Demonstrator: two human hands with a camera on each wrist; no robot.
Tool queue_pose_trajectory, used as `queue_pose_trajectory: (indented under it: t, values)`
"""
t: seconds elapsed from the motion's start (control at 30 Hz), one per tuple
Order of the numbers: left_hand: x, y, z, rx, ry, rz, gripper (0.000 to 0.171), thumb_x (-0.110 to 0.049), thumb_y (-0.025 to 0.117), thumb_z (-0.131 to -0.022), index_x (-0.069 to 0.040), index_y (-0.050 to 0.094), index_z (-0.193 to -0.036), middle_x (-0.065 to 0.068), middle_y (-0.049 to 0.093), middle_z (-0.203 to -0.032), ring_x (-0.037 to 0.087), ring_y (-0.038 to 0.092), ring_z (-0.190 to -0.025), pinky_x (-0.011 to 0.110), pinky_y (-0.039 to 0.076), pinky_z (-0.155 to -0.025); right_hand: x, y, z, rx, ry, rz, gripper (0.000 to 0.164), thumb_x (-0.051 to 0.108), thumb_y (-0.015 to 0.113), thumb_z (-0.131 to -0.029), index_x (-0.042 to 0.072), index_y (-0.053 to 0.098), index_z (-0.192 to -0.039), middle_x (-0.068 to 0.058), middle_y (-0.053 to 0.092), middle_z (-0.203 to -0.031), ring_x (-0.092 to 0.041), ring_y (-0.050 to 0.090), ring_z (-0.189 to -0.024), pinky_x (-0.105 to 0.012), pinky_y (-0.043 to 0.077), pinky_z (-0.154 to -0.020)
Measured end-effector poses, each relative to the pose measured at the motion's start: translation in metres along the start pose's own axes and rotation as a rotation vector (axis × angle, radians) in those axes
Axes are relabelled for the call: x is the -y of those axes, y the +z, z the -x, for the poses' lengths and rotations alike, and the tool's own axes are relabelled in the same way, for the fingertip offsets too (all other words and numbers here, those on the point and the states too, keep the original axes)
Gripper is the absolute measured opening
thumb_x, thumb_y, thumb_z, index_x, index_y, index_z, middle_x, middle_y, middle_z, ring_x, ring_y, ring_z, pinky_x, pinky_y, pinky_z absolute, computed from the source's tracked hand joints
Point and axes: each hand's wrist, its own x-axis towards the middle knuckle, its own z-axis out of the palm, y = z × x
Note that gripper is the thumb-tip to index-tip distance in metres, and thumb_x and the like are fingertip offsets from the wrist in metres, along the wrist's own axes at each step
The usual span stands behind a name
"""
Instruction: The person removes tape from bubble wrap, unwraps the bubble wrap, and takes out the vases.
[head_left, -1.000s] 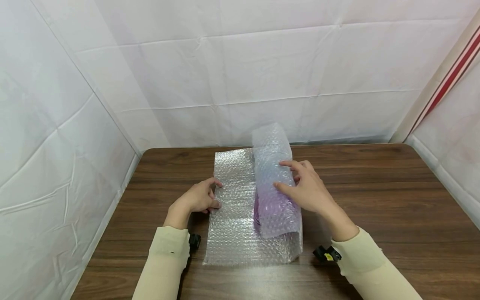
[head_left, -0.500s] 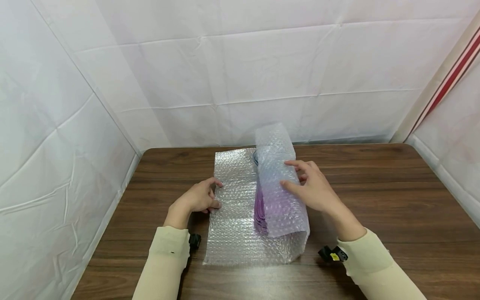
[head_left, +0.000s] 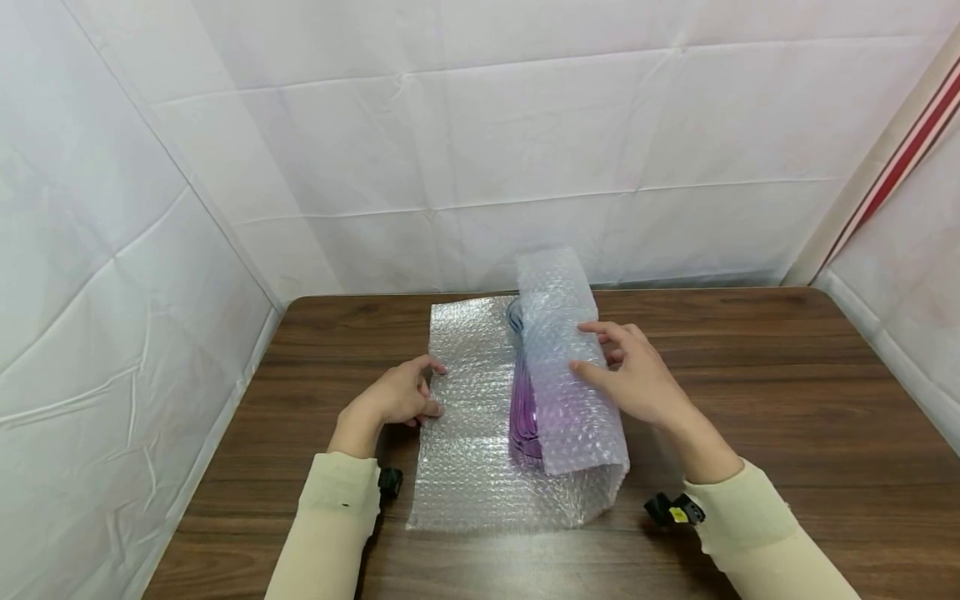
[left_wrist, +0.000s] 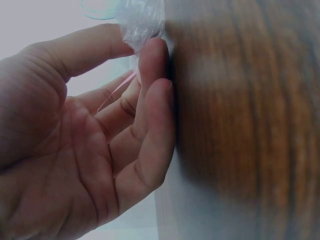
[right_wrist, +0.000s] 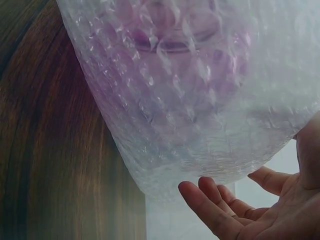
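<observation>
Against the right hand curves bubble wrap

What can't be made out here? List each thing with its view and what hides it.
Head: most of the purple-and-blue object, covered by the folded bubble wrap.
Head: the rest of the left sleeve, cut off by the bottom edge.
Left wrist: the tabletop, its fine grain blurred.
Right wrist: the object's exact shape, blurred behind the bubble wrap.
</observation>
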Motion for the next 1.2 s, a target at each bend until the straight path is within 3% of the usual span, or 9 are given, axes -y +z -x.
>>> queue_pose_trajectory:
  t: [1.2]
  values:
    - [0.0, -0.001, 0.001, 0.004, 0.003, 0.007, 0.058, -0.007, 0.079, -0.09, -0.015, 0.054, -0.142, 0.006, 0.056, -0.08, 0.019, 0.061, -0.066, 0.032, 0.057, -0.061, -0.02, -0.01, 0.004, 0.052, 0.043, -0.011, 0.063, 0.047, 0.071, -0.097, 0.022, 0.051, -0.151, -0.018, 0.043, -0.139, -0.033, 0.056, -0.11, -0.034, 0.051, -0.077]
